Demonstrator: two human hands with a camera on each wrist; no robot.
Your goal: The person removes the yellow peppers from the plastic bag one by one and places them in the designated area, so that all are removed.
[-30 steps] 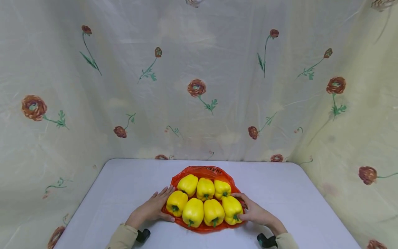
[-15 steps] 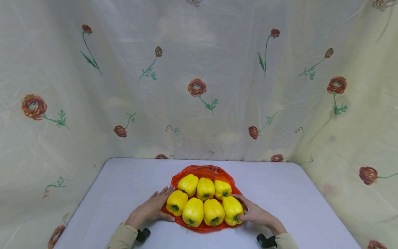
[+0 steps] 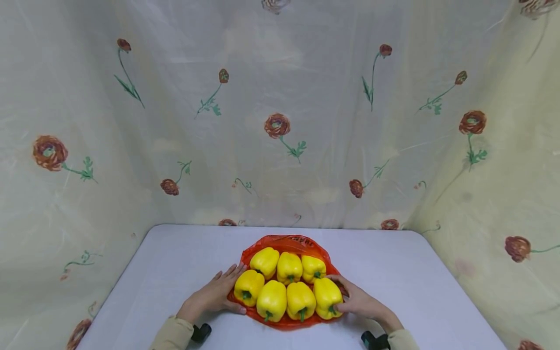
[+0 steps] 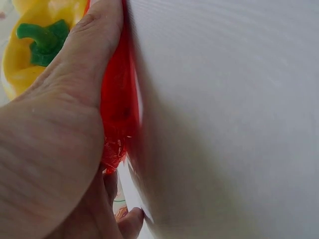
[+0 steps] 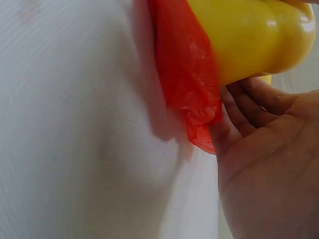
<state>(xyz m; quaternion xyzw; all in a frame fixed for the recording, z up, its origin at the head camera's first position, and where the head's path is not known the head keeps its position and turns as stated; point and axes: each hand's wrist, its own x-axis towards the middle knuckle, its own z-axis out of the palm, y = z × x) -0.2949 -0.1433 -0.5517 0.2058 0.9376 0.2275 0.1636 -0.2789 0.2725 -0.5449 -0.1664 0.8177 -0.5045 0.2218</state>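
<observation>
Several yellow bell peppers (image 3: 271, 299) with green stems lie in two rows on a spread red plastic bag (image 3: 271, 240), three in the back row. My left hand (image 3: 214, 292) rests along the bag's left edge, fingers extended beside the leftmost front bell pepper (image 3: 248, 286). In the left wrist view its thumb lies across the red bag's edge, by a pepper's green stem. My right hand (image 3: 362, 299) holds the rightmost front bell pepper (image 3: 326, 294) between thumb and fingers. In the right wrist view its other fingers lie under that pepper, beside crumpled red plastic (image 5: 184, 59).
The bag lies on a white table (image 3: 192, 253) with rounded far corners. Flower-printed curtains (image 3: 323, 146) stand behind the table and on both sides. Each wrist carries a small black device (image 3: 202, 333) near a beige sleeve (image 3: 173, 333).
The head view has tilted very slightly, so the scene sits a few pixels lower. Hands, peppers and bag keep the same places relative to each other.
</observation>
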